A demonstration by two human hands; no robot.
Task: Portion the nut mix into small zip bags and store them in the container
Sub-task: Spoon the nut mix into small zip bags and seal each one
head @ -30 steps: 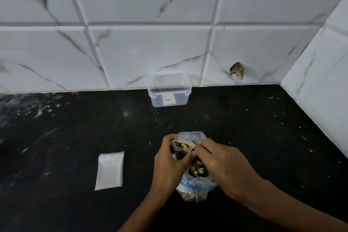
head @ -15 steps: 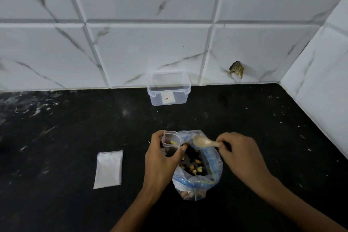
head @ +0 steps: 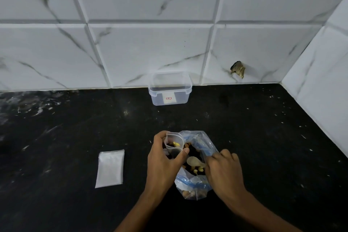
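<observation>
A large clear bag with blue zip lines lies open on the black counter, holding the nut mix. My left hand grips a small zip bag upright at the big bag's left edge; its mouth is open and a few nuts show inside. My right hand holds a pale wooden spoon, its bowl down inside the large bag over the nuts. A clear plastic container without a lid stands against the wall behind.
A stack of small white zip bags lies flat on the black counter to the left. Marble-look tiled walls close the back and right side; a chipped hole marks the back wall. Crumbs speckle the counter.
The spoon was at the small bag's mouth, then lifted to the right, and is now dipped into the large bag. My left hand kept hold of the small bag.
</observation>
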